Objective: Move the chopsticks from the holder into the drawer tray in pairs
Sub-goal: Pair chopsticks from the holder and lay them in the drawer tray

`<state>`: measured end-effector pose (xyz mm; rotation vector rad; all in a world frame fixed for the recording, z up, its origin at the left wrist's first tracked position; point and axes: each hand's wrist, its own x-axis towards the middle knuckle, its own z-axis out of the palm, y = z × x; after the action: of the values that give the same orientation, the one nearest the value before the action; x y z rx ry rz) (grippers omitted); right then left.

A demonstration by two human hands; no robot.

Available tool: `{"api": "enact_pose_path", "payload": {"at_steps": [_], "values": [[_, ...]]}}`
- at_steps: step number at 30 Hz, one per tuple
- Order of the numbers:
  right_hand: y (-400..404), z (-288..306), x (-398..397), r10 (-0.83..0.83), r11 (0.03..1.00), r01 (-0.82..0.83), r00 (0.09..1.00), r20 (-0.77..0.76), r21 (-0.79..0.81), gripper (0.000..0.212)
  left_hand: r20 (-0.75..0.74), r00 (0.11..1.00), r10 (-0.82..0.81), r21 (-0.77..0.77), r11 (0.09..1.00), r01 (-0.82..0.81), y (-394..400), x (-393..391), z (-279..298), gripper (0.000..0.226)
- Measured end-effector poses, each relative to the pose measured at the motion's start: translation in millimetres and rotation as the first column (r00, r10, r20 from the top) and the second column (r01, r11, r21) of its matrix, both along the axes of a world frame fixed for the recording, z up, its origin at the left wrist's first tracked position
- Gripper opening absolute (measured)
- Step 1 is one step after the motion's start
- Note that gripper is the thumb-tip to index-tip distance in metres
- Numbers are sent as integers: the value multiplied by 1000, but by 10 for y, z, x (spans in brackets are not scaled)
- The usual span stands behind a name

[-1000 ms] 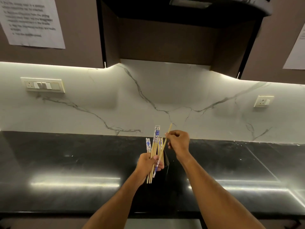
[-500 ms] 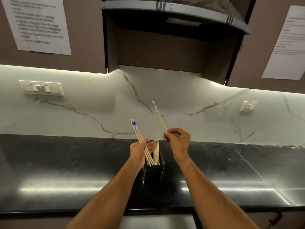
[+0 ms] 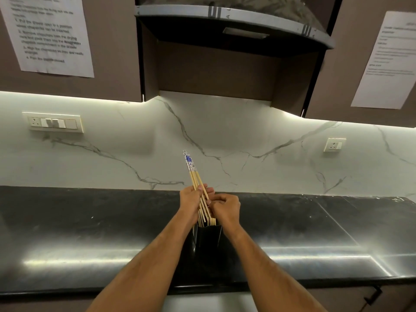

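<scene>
switch plate: we see a cream wall switch panel (image 3: 53,122) on the white veined marble backsplash (image 3: 225,143), far left.
left hand: our left hand (image 3: 191,204) grasps a bundle of pale wooden chopsticks with blue-and-white patterned tops (image 3: 195,179), tilted up and to the left, tops against the backsplash.
holder: the black square chopstick holder (image 3: 208,237) stands on the glossy black stone worktop (image 3: 90,233), just below both hands; more wooden sticks poke out of its top.
right hand: our right hand (image 3: 224,208) is curled, fingertips pinching the lower part of the bundle just above the holder.
socket: a single cream wall socket (image 3: 334,144), far right.
</scene>
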<state>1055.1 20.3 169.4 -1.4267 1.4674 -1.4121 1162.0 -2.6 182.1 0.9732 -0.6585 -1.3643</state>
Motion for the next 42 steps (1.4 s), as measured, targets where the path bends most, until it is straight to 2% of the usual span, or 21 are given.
{"api": "enact_pose_path", "payload": {"at_steps": [6,8,10,12,15,18,21,29,38,42], "values": [[-72,-11,-95,133,990,-129,990,-49,63,8,227,973,43,-37,999,-35,-37,-25,-121,19],[-106,30,-174,142,988,-140,989,-31,70,5,215,976,45,-43,998,-36,-33,-12,-156,19],[-168,81,-258,63,997,-64,998,19,40,9,178,984,19,-53,999,-10,-10,23,-192,20],[-264,138,-319,23,1000,-24,998,54,15,29,179,981,-72,-78,993,87,55,50,-222,22],[-373,258,-339,187,982,-188,972,140,-4,59,212,942,-261,-79,956,283,184,67,-264,24],[-406,379,-357,349,937,-347,930,118,-42,74,274,872,-405,-38,902,430,267,82,-285,27],[-428,425,-415,376,925,-372,925,49,-77,80,298,812,-502,-1,851,526,315,107,-289,28],[-418,378,-465,344,931,-344,939,-17,-124,68,327,747,-578,55,801,596,342,198,-285,28],[-348,277,-398,264,952,-255,964,36,-171,64,397,820,-412,6,894,447,370,213,-378,22],[-228,189,-388,231,963,-211,967,108,-169,64,461,783,-417,8,884,467,453,224,-408,21]]}}
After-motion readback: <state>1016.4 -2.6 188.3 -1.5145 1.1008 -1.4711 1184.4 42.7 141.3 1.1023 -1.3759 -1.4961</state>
